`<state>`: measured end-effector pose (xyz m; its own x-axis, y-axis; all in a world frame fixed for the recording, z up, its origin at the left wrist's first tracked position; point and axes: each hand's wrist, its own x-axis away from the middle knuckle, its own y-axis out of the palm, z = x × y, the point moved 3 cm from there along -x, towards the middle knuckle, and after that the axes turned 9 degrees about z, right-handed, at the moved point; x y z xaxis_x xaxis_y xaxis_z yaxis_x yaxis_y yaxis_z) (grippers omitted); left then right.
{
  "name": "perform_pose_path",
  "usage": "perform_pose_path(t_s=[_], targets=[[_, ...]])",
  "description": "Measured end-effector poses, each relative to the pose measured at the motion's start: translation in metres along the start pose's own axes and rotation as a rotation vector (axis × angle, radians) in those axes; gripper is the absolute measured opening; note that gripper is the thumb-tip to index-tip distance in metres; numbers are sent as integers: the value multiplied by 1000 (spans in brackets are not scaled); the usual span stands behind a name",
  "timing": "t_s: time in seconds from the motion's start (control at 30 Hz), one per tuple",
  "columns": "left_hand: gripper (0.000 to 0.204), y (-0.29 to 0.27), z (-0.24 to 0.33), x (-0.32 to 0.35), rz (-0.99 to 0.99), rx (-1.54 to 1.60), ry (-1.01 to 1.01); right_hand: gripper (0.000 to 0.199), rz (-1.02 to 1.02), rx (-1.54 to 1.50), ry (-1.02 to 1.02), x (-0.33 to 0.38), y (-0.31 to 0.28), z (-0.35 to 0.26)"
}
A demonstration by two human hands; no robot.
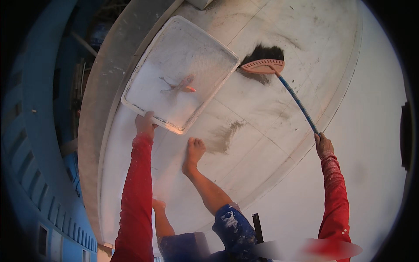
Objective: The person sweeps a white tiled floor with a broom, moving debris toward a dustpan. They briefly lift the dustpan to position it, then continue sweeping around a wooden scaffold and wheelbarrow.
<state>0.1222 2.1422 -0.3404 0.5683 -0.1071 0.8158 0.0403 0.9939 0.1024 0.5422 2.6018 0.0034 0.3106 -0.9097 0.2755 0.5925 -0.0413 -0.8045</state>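
Where the red sleeves [137,187] rise from the lower edge, paint-spotted shorts [233,225] and bare feet [195,153] lie between them. The left forearm reaches nearly straight ahead, and the left hand [145,124] is closed over the near rim of a white tray [170,48], pinching it. The right arm is stretched well out to the side, the right hand [324,146] wrapped round the end of a broom [299,102]. The forward foot stands just beside the tray's near corner, close to a grey smear [224,137] on the pale floor [262,118]. Inside the tray lie red-ended tools [188,82], too unclear to tell their kind. Farther out, the broom's fan-shaped head is just beside the tray's right corner, a dark ragged patch [264,51] at its far edge. To the left runs a grey ledge [107,74], with a blue building [26,174] beyond.
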Motion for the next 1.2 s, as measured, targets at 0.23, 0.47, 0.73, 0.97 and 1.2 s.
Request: perform_pose_path(t_s=[0.23, 0.47, 0.73, 0.97, 1.2], targets=[[34, -26, -14, -26, 71, 87, 2, 35, 62, 3, -78, 96, -25, 35], [25, -29, -34, -55, 112, 114, -80, 36, 138, 18, -374, 37, -4, -91], [32, -28, -45, -59, 124, 139, -113, 37, -46, 214, 30, 106, 0, 103], [59, -32, -12, -23, 72, 186, -194, 36, 55, 40, -128, 165, -68, 61], [80, -46, -26, 127, 31, -194, -287, 35, -174, 83, -285, 116, -59, -40]])
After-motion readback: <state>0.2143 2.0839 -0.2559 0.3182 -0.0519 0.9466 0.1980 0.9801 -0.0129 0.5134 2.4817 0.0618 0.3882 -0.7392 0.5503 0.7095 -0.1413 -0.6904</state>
